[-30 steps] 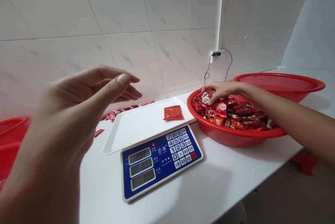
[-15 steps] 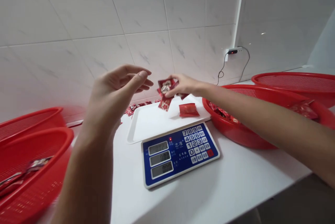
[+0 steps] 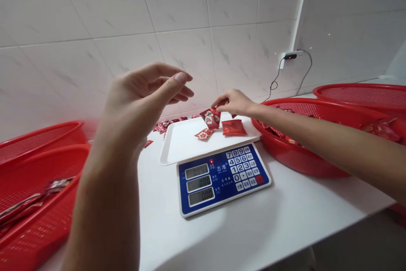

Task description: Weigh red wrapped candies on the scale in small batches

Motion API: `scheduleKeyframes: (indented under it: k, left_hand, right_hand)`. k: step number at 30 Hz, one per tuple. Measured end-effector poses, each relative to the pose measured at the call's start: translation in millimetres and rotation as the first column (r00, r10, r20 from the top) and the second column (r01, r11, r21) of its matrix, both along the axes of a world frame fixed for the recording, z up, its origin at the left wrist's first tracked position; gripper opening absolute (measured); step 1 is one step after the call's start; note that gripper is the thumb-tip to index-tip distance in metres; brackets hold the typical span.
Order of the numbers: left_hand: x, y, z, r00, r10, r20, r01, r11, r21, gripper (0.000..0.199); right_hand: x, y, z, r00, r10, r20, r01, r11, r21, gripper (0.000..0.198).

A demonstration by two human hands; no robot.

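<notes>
My left hand (image 3: pixel 149 89) hangs in the air left of the scale's tray, fingers loosely curled, with nothing in it. Over the back right of the white tray (image 3: pixel 177 140), my right hand (image 3: pixel 235 102) is closed around small red packets, mostly hidden by the fingers. Just below its fingertips sits a red packet with a cream print (image 3: pixel 209 119). A patterned red packet (image 3: pixel 204 134) and a plain red packet (image 3: pixel 234 127) lie flat on the tray. The tray belongs to a scale with a blue keypad panel (image 3: pixel 222 182) and three small displays.
A red basket (image 3: pixel 301 165) holding packets stands to the right, another red basket (image 3: pixel 364 93) behind it. Two more red baskets (image 3: pixel 76 157) are at the left. Loose packets (image 3: pixel 163 126) lie behind the tray. A cable (image 3: pixel 273 87) hangs from a wall socket.
Packets from my right hand have dropped onto the tray, and that hand has shifted slightly right. The scale's top display reading has changed. My left hand remains raised and empty.
</notes>
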State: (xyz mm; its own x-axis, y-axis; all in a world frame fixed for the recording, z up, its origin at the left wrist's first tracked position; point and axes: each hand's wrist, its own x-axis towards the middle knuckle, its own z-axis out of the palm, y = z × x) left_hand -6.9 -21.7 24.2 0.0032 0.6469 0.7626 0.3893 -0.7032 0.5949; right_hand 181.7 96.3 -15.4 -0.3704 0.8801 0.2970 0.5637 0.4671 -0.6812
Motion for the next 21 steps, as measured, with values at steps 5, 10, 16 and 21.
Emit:
scheduleKeyframes:
  k: [5, 10, 16, 21]
  left_hand:
    - [-3.4, 3.2, -1.4, 1.000, -0.014, 0.025, 0.012, 0.998, 0.064, 0.008]
    - [-2.4, 3.9, -3.5, 1.000, -0.006, 0.007, 0.006, 0.995, 0.102, 0.006]
    - [5.3, 2.6, -4.6, 0.999, 0.004, -0.034, -0.003, 0.998, 0.057, 0.006]
    - [8.7, 3.8, -5.5, 1.000, -0.001, -0.031, 0.003, 0.998, 0.064, 0.006]
  right_hand:
    - [27.9, -0.9, -0.7, 0.951, -0.153, -0.270, 0.176, 0.982, 0.063, 0.022]
    - [52.7, -2.4, -15.8, 0.820, -0.253, -0.514, 0.285, 0.958, -0.017, 0.008]
    - [49.3, -1.4, -24.2, 0.810, -0.233, -0.539, 0.237, 0.969, -0.064, 0.004]
    - [45.2, -8.7, -22.1, 0.843, -0.275, -0.462, 0.272, 0.959, -0.073, 0.004]
